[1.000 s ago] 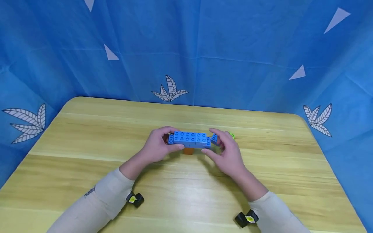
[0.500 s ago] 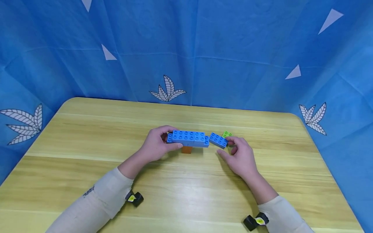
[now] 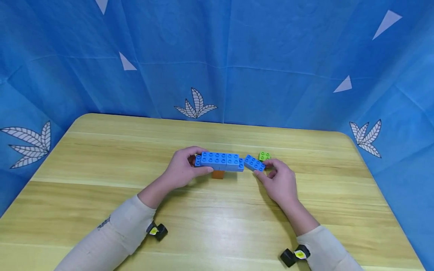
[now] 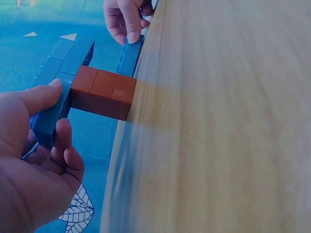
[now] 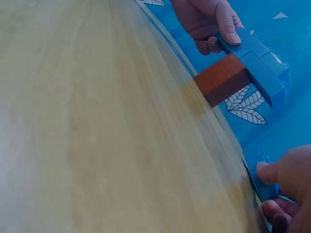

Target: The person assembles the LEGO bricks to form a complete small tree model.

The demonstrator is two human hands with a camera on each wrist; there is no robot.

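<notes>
1. Your blue brick beam [image 3: 218,161] sits at the centre of the head view, on top of an upright orange-brown column [image 4: 102,93] standing on the table [image 3: 210,233].
2. Your left hand [image 3: 179,169], left of centre, grips the beam's left end, fingers curled round it.
3. Your right hand [image 3: 279,182], right of centre, nearly closed, pinches the loose blue brick [image 3: 254,163] just right of the beam.
4. Just above that brick in the frame lies a green brick [image 3: 264,156].
5. Blue cloth [image 3: 217,45] fills the top.
</notes>
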